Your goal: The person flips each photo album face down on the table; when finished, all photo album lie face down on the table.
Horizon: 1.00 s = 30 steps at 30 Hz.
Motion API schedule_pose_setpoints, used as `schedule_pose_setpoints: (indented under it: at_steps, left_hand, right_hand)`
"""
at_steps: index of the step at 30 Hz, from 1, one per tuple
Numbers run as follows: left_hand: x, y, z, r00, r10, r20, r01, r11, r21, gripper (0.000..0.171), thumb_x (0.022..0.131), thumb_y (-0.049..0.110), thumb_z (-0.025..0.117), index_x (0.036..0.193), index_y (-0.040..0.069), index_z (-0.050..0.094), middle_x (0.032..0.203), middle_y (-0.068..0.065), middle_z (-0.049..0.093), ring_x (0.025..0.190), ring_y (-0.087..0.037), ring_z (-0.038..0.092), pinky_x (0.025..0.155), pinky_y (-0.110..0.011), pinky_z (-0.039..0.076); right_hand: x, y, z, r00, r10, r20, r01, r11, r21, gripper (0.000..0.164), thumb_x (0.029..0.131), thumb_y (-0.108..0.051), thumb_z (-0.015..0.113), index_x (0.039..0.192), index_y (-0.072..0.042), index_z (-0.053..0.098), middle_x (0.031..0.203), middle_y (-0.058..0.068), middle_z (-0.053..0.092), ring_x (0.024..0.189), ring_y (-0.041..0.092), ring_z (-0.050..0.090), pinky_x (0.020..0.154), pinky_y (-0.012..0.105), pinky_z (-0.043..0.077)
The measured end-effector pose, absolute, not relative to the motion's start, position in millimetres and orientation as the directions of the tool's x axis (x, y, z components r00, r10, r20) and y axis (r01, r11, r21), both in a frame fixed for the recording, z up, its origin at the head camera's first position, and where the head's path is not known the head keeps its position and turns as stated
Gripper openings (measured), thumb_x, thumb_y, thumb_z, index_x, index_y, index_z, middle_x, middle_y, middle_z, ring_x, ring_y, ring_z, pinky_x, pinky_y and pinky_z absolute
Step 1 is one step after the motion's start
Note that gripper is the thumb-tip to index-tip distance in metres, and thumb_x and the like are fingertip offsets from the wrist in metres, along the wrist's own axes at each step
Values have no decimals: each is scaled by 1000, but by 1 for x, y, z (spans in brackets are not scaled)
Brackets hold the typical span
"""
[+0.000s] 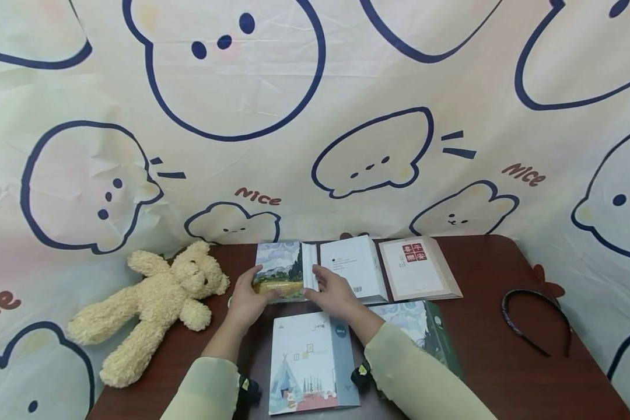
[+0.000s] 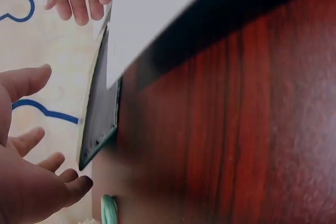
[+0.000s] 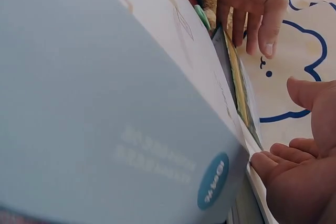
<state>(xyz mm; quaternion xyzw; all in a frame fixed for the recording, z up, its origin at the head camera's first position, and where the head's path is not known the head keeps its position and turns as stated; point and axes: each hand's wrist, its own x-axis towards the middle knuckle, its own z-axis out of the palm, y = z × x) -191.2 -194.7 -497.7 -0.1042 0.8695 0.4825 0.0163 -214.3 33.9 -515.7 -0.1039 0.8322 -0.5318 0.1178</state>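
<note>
In the head view, a book with a painted landscape cover (image 1: 279,268) lies at the back of the table, a white strip along its right side. My left hand (image 1: 249,298) is at its left edge, the thumb over the lower cover. On the white strip side, my right hand (image 1: 337,293) has its thumb and fingertips at the edge. Both wrist views show the left hand (image 2: 37,182) and right hand (image 3: 299,166) with loosely extended fingers beside the book. In front of them lies a white book with a blue tent picture (image 1: 307,364).
A white-backed book (image 1: 352,268) and a book with red characters (image 1: 415,268) lie to the right. Partly under my right sleeve is a green-spined painted book (image 1: 436,332). A teddy bear (image 1: 163,303) lies left, a black headband (image 1: 530,309) right. Patterned cloth (image 1: 367,87) hangs behind.
</note>
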Motion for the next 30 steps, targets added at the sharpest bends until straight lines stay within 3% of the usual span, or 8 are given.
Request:
schedule_pose_setpoints:
  at_steps: [8,14,30]
  left_hand:
    - [-193,-203,-505,-969,-180,-170,-239,497,834,88,90,26,80,161,8,33,162,-24,32,142,-44,40,111,-63,38]
    - [-194,-205,-509,-969,-170,-179,-240,468,850,89,91,24,79,163,8,29,158,-24,40,136,-42,47,106,-60,44]
    - [-195,-207,-512,-964,-180,-195,-254,417,873,88,92,22,79,162,7,28,166,-24,27,150,-43,30,116,-61,34]
  right_hand:
    - [-216,20,-519,-947,-310,-86,-87,505,-859,80,95,-44,72,160,-11,39,157,15,49,135,36,56,108,48,49]
    - [-217,14,-519,-946,-310,-94,-97,548,-831,79,95,-43,72,160,-11,40,154,14,52,134,35,57,107,48,49]
    - [-219,9,-521,-943,-298,-146,-68,603,-795,76,94,-41,73,158,-12,45,154,11,53,143,33,47,116,48,40]
